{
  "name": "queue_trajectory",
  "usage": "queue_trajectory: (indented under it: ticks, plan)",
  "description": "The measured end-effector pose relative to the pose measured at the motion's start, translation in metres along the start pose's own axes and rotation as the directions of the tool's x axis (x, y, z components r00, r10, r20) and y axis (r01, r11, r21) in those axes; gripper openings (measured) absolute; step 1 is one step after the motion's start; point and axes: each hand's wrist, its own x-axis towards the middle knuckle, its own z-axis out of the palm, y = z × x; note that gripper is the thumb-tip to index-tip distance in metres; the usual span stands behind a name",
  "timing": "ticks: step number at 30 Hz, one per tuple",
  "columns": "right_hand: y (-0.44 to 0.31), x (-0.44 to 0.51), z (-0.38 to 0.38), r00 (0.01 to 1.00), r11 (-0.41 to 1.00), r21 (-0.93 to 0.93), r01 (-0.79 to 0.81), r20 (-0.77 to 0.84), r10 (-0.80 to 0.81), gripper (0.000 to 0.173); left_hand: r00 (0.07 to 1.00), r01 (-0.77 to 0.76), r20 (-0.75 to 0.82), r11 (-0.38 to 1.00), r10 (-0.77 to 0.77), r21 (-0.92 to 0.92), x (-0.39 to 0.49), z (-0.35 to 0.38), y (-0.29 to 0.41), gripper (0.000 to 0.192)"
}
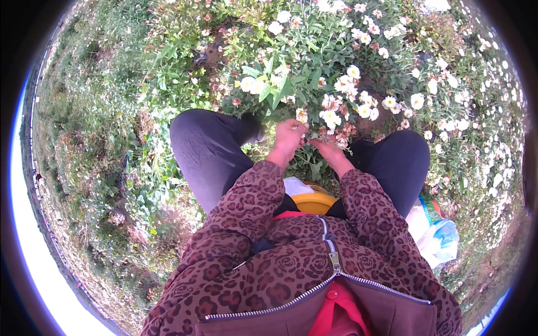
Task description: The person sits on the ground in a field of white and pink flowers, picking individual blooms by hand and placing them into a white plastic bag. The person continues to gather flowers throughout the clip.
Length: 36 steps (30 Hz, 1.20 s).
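Observation:
White flowers with yellow centres (330, 117) and faded pinkish-brown blooms (332, 102) grow on leafy green plants in front of me. My left hand (290, 136) is among the nearest stems, its fingers curled at a white bloom (301, 115) by the thumb. Close beside it, fingertips almost meeting, my right hand (327, 148) reaches in under a cluster of withered blooms (345, 132). Leaves and flowers partly cover its fingers. Whether either hand grips a stem cannot be made out.
A yellow plastic container (314, 202) with a white cloth or bag (296, 186) beside it is between my bent knees. At my right hip lies a white and blue plastic bag (439, 241). Flowering plants spread to the right, green growth and weeds (138, 180) to the left.

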Motion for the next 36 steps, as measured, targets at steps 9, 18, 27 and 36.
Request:
queue_trajectory:
  ticks: [9,18,27,36]
  plan:
    - [-0.017,-0.041,0.002,0.984,0.912,-0.393,0.121,-0.077,-0.164,0.035,0.999,-0.032,-0.028,0.999,0.032,-0.01,0.012,0.012,0.0,0.026]
    - [0.051,-0.005,-0.005,0.947,0.931,-0.365,-0.016,-0.305,-0.103,0.027,0.997,0.063,-0.044,0.986,-0.071,-0.156,0.023,0.007,-0.006,0.007]
    - [-0.075,-0.057,0.027,0.977,0.99,-0.005,0.14,0.161,-0.137,0.009,0.917,-0.121,-0.397,0.932,-0.027,-0.342,-0.025,-0.027,0.052,0.001]
    - [-0.253,-0.016,0.045,0.739,0.744,0.083,0.663,0.087,-0.668,0.017,0.753,-0.43,-0.626,0.872,0.204,-0.234,0.039,-0.081,0.106,0.013]
